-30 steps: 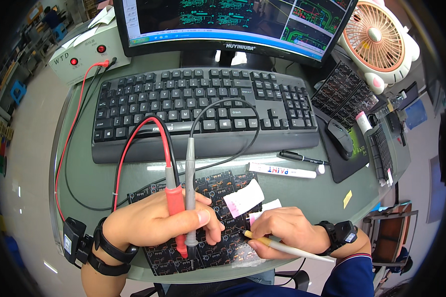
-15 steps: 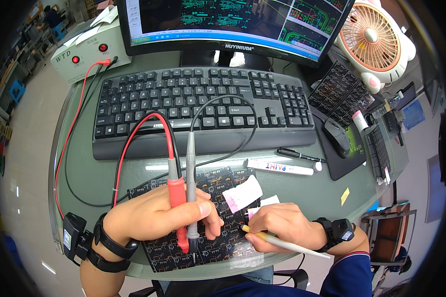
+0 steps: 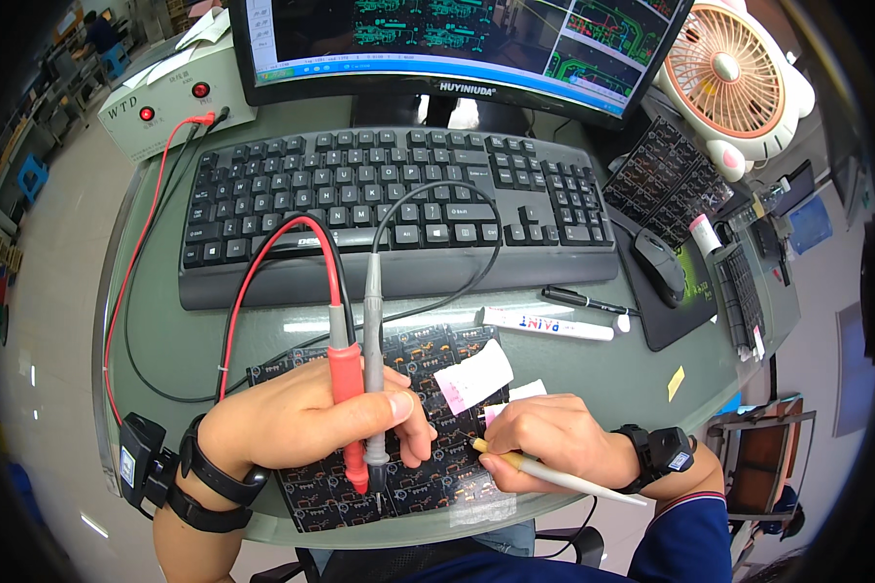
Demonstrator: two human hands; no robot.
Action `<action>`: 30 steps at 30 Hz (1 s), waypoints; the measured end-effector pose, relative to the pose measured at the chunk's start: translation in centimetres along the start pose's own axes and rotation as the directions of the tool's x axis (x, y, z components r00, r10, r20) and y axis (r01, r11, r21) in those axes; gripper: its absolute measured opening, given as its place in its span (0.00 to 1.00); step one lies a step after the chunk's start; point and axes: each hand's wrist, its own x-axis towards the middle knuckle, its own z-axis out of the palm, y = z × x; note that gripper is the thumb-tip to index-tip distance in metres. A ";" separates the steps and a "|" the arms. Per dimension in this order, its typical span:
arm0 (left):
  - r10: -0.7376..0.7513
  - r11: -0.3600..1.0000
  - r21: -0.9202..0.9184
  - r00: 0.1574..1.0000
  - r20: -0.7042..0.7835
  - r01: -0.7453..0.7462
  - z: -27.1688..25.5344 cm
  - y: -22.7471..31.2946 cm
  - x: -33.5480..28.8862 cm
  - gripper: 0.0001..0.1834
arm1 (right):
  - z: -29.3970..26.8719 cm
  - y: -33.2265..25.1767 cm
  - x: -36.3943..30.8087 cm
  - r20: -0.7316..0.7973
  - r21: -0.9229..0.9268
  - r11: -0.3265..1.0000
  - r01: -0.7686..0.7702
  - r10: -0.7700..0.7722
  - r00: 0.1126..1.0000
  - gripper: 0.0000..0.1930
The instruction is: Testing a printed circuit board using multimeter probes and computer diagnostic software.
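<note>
A black circuit board panel (image 3: 418, 500) with rows of small copper-coloured pads lies at the near edge of the table. Over its left part my left hand (image 3: 306, 418) is closed round a red test probe (image 3: 347, 374) and a grey test probe (image 3: 373, 335), both tips pointing down toward the panel; whether they touch it I cannot tell. My right hand (image 3: 544, 437) pinches a slim pen-like tool (image 3: 569, 479) with a tan grip and a pale tapered handle, its tip at the board's right part. White paper pieces with pink edges (image 3: 478, 374) lie on the board between my hands.
Behind the board stand a black keyboard (image 3: 399, 282) and a monitor (image 3: 457, 92). A white paint marker (image 3: 549, 325) and a black pen (image 3: 588, 300) lie right of centre. Further right are a mouse (image 3: 659, 267) and a fan (image 3: 724, 68). Probe leads run to a white box (image 3: 170, 107).
Both hands keep their grips and stay almost where they were. The whole view has shifted very slightly.
</note>
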 end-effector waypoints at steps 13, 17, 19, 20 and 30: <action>0.075 0.997 -0.024 0.997 -0.033 -0.076 0.2 -0.4 0.2 0.25 | 0.3 -1.4 0.3 -0.071 0.007 0.999 -0.037 0.037 0.997 0.11; 0.082 0.997 -0.003 0.996 -0.032 -0.082 0.2 -0.4 0.1 0.25 | 0.4 -1.5 0.1 -0.036 -0.067 0.997 -0.045 0.043 0.998 0.12; 0.077 0.997 -0.002 0.996 -0.036 -0.077 0.3 -0.5 0.1 0.25 | 0.5 -1.2 0.1 -0.024 -0.042 0.998 -0.042 0.041 0.999 0.12; 0.082 0.997 0.004 0.996 -0.036 -0.082 0.3 -0.6 0.1 0.25 | 0.5 -1.2 0.1 -0.021 -0.050 0.998 -0.043 0.042 0.999 0.13; 0.043 0.999 -0.032 0.998 -0.045 -0.044 0.4 -0.3 0.1 0.24 | 0.8 -0.9 0.1 -0.016 -0.076 0.997 -0.020 0.019 1.000 0.13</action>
